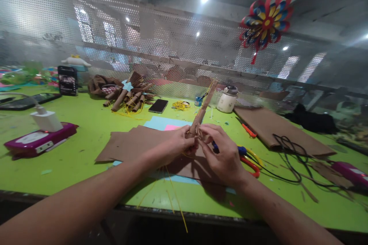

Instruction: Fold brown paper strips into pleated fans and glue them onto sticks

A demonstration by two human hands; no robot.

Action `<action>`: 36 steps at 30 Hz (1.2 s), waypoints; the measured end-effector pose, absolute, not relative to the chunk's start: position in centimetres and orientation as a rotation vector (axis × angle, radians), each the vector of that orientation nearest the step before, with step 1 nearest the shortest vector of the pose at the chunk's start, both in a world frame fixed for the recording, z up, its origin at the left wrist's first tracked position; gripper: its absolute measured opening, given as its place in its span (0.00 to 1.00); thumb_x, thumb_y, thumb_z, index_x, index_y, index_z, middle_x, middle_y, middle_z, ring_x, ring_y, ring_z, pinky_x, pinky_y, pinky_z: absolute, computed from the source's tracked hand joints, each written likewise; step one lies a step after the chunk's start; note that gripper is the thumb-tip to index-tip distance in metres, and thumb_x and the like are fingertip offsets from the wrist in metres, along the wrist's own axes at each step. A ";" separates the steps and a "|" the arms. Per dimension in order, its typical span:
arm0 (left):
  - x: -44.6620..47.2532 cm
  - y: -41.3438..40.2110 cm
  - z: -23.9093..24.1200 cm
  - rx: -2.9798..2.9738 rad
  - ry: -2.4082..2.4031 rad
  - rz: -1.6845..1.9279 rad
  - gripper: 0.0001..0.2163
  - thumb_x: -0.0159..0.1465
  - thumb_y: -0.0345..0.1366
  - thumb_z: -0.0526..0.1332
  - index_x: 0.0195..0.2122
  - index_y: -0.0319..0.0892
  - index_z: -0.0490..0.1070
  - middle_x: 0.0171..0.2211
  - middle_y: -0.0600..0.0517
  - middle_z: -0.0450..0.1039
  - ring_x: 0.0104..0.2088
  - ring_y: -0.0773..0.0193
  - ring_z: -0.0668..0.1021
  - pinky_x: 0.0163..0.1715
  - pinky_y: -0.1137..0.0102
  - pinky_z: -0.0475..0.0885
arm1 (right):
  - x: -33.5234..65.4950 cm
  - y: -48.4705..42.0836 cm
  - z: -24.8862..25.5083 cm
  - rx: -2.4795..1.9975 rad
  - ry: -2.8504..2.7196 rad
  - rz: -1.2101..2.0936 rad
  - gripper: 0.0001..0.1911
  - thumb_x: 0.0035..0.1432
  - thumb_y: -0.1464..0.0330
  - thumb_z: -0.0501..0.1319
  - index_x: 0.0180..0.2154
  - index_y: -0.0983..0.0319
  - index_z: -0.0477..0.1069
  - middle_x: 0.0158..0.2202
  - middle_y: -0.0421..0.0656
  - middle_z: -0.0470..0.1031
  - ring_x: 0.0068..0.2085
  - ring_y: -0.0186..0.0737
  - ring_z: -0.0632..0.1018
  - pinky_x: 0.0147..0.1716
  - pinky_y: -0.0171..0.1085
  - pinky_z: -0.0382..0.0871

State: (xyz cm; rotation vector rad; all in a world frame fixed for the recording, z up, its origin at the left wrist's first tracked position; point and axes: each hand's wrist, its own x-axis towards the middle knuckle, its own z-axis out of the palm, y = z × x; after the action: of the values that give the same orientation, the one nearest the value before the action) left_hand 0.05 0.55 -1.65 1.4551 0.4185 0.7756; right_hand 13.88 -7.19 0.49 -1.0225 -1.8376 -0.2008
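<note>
My left hand (179, 143) is closed around the lower end of a rolled brown paper stick (205, 103) that slants up and away to the right. My right hand (224, 151) pinches the same lower end, where the paper is cut into strips. Thin yellow strands (172, 195) hang from the stick's base toward the table edge. Both hands hover over flat brown paper sheets (129, 143) on the green table (80, 138).
A pile of rolled paper sticks (129, 97), a phone (158, 105), yellow bands (180, 105) and a white jar (227, 99) lie at the back. Scissors (250, 160) and black cable (287, 149) are to the right, purple devices (37, 139) left. A pinwheel (266, 21) hangs on the mesh wall.
</note>
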 end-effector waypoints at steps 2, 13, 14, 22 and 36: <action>0.1 0.5 -1.6 1.460 0.419 0.777 0.07 0.55 0.32 0.57 0.35 0.40 0.61 0.22 0.55 0.62 0.20 0.72 0.64 0.19 0.74 0.58 | 14.0 -7.2 0.6 -1.047 -1.813 -0.230 0.19 0.54 0.75 0.56 0.50 0.64 0.62 0.45 0.48 0.67 0.46 0.41 0.70 0.46 0.42 0.67; -0.4 0.0 -0.1 1.392 0.429 0.676 0.10 0.58 0.40 0.58 0.30 0.39 0.62 0.23 0.53 0.63 0.20 0.73 0.66 0.19 0.74 0.58 | 14.8 -7.1 1.4 -1.017 -1.664 -0.251 0.14 0.54 0.75 0.55 0.44 0.64 0.66 0.42 0.47 0.67 0.42 0.39 0.71 0.43 0.41 0.68; -0.4 -0.1 -0.1 1.378 0.437 0.665 0.10 0.58 0.41 0.58 0.31 0.39 0.62 0.24 0.53 0.64 0.21 0.72 0.66 0.20 0.74 0.59 | 14.9 -7.0 1.4 -1.021 -1.647 -0.239 0.13 0.54 0.75 0.55 0.43 0.64 0.67 0.41 0.46 0.67 0.41 0.38 0.71 0.41 0.40 0.68; -0.3 -0.1 0.1 1.262 0.404 0.711 0.09 0.58 0.39 0.57 0.26 0.40 0.59 0.18 0.57 0.58 0.19 0.72 0.65 0.22 0.73 0.61 | 16.1 -6.1 1.5 -1.080 -1.560 -0.159 0.07 0.55 0.74 0.55 0.37 0.63 0.69 0.38 0.45 0.69 0.40 0.38 0.71 0.35 0.37 0.69; -0.8 -0.4 1.6 1.126 0.334 0.701 0.10 0.60 0.38 0.55 0.26 0.41 0.56 0.18 0.57 0.59 0.20 0.71 0.66 0.20 0.76 0.59 | 16.4 -5.4 0.7 -1.170 -1.500 -0.020 0.07 0.55 0.68 0.56 0.34 0.63 0.70 0.31 0.44 0.71 0.33 0.37 0.72 0.34 0.37 0.66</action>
State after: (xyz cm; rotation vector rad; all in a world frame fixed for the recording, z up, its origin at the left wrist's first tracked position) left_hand -0.79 -0.43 1.57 1.1264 0.3342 0.7015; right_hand 16.41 -5.36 0.69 -1.1700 -1.5004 -0.0197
